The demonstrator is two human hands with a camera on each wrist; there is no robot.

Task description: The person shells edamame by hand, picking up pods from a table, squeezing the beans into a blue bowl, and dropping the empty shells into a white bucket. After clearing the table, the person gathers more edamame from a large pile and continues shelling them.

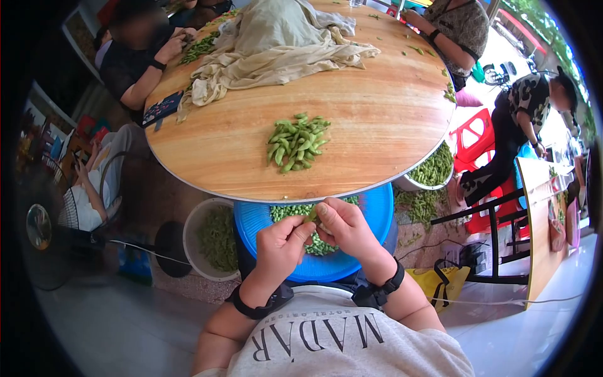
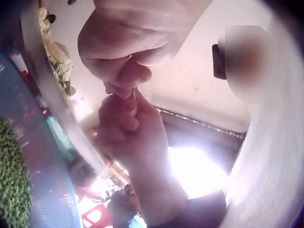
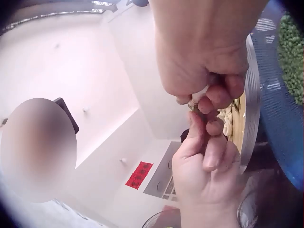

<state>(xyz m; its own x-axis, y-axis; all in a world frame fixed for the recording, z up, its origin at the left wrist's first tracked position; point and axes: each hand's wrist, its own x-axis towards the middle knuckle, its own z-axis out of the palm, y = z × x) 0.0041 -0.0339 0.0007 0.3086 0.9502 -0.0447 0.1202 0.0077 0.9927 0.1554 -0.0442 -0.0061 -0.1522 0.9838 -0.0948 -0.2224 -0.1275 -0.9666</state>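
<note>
Over a blue plastic basin [image 1: 379, 220], both hands meet at a green soybean pod [image 1: 311, 215]. My left hand [image 1: 278, 246] pinches one end of it between thumb and fingers, and my right hand [image 1: 349, 231] grips the other end, thumb on top. In the right wrist view the fingertips nearly cover the pod, leaving a small green bit showing. Shelled green beans [image 1: 321, 247] lie in the basin beneath the hands. On the wooden table [image 1: 207, 147] just ahead is a small heap of whole pods [image 1: 298, 143].
A white bucket of pods [image 1: 217, 239] stands left of the basin, and another tub of pods [image 1: 433, 168] is at the right. A cloth-covered mound [image 1: 276, 38] sits farther back on the table. Other people are around the table; a black fan [image 1: 41, 226] is at left.
</note>
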